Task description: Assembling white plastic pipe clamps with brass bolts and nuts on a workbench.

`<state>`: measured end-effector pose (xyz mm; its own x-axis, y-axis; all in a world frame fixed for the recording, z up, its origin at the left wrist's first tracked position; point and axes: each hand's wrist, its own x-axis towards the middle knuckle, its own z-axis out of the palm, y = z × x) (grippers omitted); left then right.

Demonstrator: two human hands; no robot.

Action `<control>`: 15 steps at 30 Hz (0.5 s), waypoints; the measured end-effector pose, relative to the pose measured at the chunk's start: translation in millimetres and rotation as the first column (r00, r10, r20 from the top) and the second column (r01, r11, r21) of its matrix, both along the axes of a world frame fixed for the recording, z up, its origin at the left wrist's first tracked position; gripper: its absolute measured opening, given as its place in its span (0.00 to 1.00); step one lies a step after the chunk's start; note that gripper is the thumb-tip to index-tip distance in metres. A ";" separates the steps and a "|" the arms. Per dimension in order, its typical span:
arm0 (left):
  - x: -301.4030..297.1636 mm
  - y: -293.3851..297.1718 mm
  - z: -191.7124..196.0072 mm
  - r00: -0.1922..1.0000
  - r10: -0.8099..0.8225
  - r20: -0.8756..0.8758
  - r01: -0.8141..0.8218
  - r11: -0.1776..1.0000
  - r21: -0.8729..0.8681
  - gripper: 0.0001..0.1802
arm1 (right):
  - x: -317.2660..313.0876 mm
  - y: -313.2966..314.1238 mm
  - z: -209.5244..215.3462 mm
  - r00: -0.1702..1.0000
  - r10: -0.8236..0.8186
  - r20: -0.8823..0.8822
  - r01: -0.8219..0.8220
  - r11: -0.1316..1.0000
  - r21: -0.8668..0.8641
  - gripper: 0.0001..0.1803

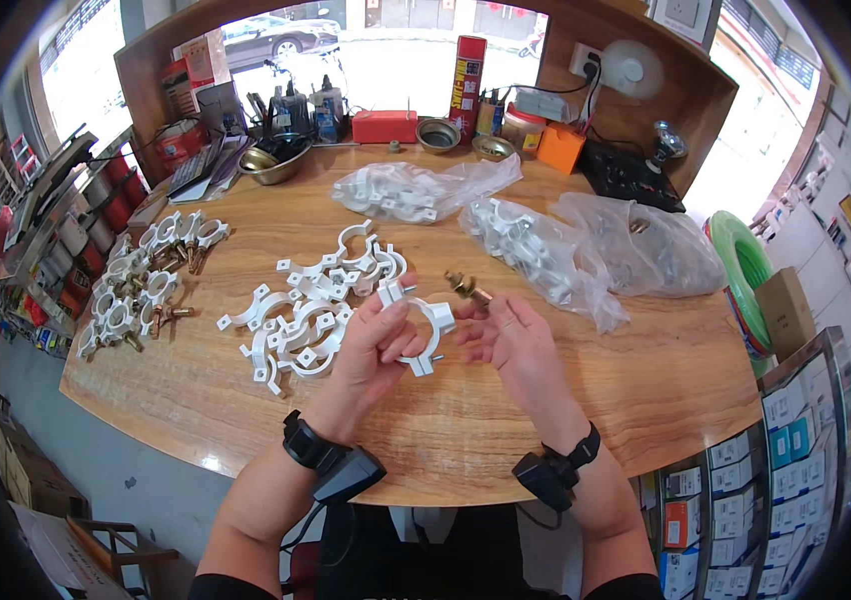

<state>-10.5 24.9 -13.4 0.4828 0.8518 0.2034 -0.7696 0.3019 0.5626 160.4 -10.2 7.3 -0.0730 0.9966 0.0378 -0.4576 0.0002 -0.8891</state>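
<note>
A white pipe clamp (443, 318), closed into a ring with small screws at its ears, is gripped in my left hand (371, 340) above the table. Just to its right, my right hand (521, 340) pinches a brass-coloured expansion bolt (461, 284) by one end, apart from the clamp. Beyond and left of my left hand lies a heap of loose white clamp halves (296, 335). Farther left, a group of ring-shaped white clamps (118, 320) lies together with several brass-coloured bolts (181, 312) among them.
Clear plastic bags of white clamps (391, 195) (531, 245) and a bag of darker parts (641, 245) lie across the back and right. Along the table's back stand a metal bowl (281, 168), red spray can (467, 90) and orange box (561, 148). Green hose (736, 250) hangs beyond the right edge.
</note>
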 end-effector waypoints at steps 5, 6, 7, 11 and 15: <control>11.5 -1.9 0.7 0.954 0.142 -0.263 -0.144 0.989 0.012 0.17 | -1.4 -3.9 -6.3 1.000 0.003 -0.009 -0.002 0.996 0.091 0.13; 12.1 -4.6 5.4 0.947 0.095 -0.307 -0.108 0.994 -0.026 0.17 | -1.7 -4.1 -6.2 0.999 -0.028 0.041 0.023 0.993 0.118 0.13; 11.4 -6.4 8.2 0.936 0.046 -0.348 -0.073 0.995 -0.065 0.18 | -2.6 -3.9 -5.7 0.999 -0.020 0.040 0.015 0.993 0.118 0.13; -3.6 3.3 6.8 0.976 -0.017 -0.216 0.007 0.999 -0.046 0.16 | 0.9 -5.9 2.0 0.950 -0.233 0.207 0.158 0.932 0.325 0.11; -9.1 5.2 10.4 0.969 0.049 -0.243 -0.056 0.998 -0.023 0.14 | 7.4 -9.0 8.8 0.911 -0.315 0.265 0.181 0.884 0.430 0.09</control>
<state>-19.6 30.0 -3.0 0.4692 0.8810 0.0604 -0.6270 0.2842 0.7253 167.8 -19.2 16.2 0.0996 0.8915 0.4419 -0.0883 0.4503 -0.8885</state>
